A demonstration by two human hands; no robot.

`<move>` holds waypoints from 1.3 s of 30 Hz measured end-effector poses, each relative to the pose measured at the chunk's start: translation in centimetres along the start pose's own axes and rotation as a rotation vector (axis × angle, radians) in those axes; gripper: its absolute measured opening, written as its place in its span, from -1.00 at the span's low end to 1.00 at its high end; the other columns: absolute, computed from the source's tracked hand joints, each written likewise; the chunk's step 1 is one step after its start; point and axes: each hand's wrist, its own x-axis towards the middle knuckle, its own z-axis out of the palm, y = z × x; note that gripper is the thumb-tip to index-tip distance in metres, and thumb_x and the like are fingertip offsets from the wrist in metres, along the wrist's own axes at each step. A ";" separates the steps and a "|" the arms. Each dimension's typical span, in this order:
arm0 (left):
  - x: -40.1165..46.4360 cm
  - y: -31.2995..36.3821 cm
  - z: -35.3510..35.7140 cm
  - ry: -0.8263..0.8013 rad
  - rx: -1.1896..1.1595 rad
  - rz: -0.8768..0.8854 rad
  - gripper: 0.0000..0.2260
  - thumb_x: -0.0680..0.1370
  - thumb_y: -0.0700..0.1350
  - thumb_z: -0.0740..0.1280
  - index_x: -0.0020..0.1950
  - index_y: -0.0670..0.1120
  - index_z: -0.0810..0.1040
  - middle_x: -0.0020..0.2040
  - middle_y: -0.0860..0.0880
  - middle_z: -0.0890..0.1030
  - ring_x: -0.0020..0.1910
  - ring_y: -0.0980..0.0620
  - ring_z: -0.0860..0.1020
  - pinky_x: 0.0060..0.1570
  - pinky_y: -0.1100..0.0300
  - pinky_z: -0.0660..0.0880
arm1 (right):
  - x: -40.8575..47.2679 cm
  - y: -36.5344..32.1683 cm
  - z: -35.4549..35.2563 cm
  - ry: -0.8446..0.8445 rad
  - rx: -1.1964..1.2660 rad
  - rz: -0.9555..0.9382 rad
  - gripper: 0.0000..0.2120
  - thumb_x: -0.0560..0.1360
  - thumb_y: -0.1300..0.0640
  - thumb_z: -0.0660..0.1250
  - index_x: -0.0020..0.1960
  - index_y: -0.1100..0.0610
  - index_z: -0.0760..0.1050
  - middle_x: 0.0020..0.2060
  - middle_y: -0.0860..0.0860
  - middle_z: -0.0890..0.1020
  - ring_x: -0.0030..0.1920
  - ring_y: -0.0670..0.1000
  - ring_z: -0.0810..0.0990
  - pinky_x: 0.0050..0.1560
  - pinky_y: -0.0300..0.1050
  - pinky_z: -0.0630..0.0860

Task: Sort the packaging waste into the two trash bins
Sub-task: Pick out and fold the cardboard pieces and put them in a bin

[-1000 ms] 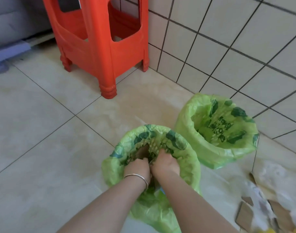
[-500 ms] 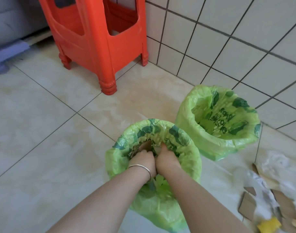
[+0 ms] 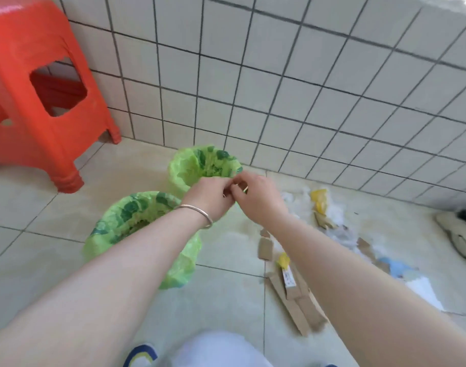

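Two bins lined with green printed bags stand on the tiled floor, the near bin [image 3: 113,234] to the left and the far bin [image 3: 184,168] by the wall. My left hand [image 3: 210,198], with a metal bangle on the wrist, and my right hand [image 3: 255,200] meet fingertip to fingertip over the far bin's near rim. My right fingers pinch a small pale scrap [image 3: 245,190]; motion blur hides whether the curled left fingers hold it too. Packaging waste lies on the floor to the right: cardboard strips [image 3: 298,303], a yellow piece [image 3: 319,200] and white plastic film [image 3: 337,215].
A red plastic stool [image 3: 41,107] stands at the left against the tiled wall [image 3: 279,88]. A worn shoe [image 3: 462,234] lies at the far right. A blue scrap [image 3: 394,267] and white paper [image 3: 422,290] sit beyond my right forearm. My knee [image 3: 218,348] is at the bottom.
Both hands have come out of the near bin, where they were pressing down its contents, and risen to the far bin's rim. The view has swung right and back.
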 end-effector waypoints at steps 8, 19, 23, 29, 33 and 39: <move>-1.3 16.1 8.1 -0.130 0.110 0.228 -0.74 0.56 -0.04 0.18 0.18 0.02 0.55 0.08 -0.18 0.63 0.10 -0.21 0.54 -0.02 0.07 0.45 | -9.3 13.1 -9.1 0.201 0.093 0.215 -0.80 0.53 0.05 0.22 0.08 0.04 0.56 -0.02 0.02 0.66 0.03 0.08 0.57 -0.09 -0.11 0.44; 1.9 18.7 22.0 -0.358 0.067 0.131 -0.82 0.53 -0.08 0.22 0.06 -0.05 0.56 0.04 -0.12 0.62 0.07 -0.15 0.55 -0.02 0.10 0.47 | -11.4 26.8 -6.0 0.091 0.134 0.424 -0.76 0.56 0.00 0.19 0.10 0.07 0.54 0.01 0.01 0.63 0.05 0.06 0.56 -0.15 -0.13 0.36; 4.0 15.4 27.2 -0.449 -0.023 -0.004 -0.84 0.52 -0.09 0.25 0.02 0.04 0.59 0.03 -0.01 0.64 0.05 -0.06 0.57 0.10 0.07 0.50 | -10.3 30.6 -1.0 -0.007 0.193 0.537 -0.77 0.57 0.05 0.19 0.14 0.05 0.54 0.07 0.01 0.63 0.11 0.07 0.56 -0.11 -0.13 0.41; 5.8 8.7 34.0 -0.526 -0.090 -0.278 -0.80 0.52 -0.16 0.23 0.02 0.03 0.60 0.05 -0.01 0.63 0.05 -0.04 0.58 0.03 0.18 0.46 | -8.7 35.4 7.9 -0.236 0.266 0.747 -0.73 0.51 0.14 0.20 0.18 0.06 0.51 0.12 0.00 0.61 0.14 0.04 0.54 0.05 -0.13 0.45; 5.8 3.8 37.6 -0.416 -0.099 -0.569 -0.80 0.49 -0.14 0.25 0.04 0.03 0.59 0.11 -0.04 0.61 0.08 -0.07 0.57 0.04 0.19 0.46 | -8.0 37.6 13.1 -0.349 0.260 0.850 -0.64 0.49 0.16 0.22 0.28 0.06 0.40 0.20 0.02 0.50 0.21 0.05 0.48 0.11 -0.12 0.42; 4.3 1.0 42.0 -0.327 -0.185 -1.155 -0.47 0.44 0.01 0.39 0.30 -0.23 0.35 0.29 -0.23 0.45 0.29 -0.20 0.44 0.21 0.05 0.40 | -6.6 38.7 17.7 -0.268 0.136 0.920 -0.60 0.54 0.09 0.21 0.36 0.13 0.31 0.27 0.09 0.39 0.30 0.13 0.35 0.18 0.02 0.38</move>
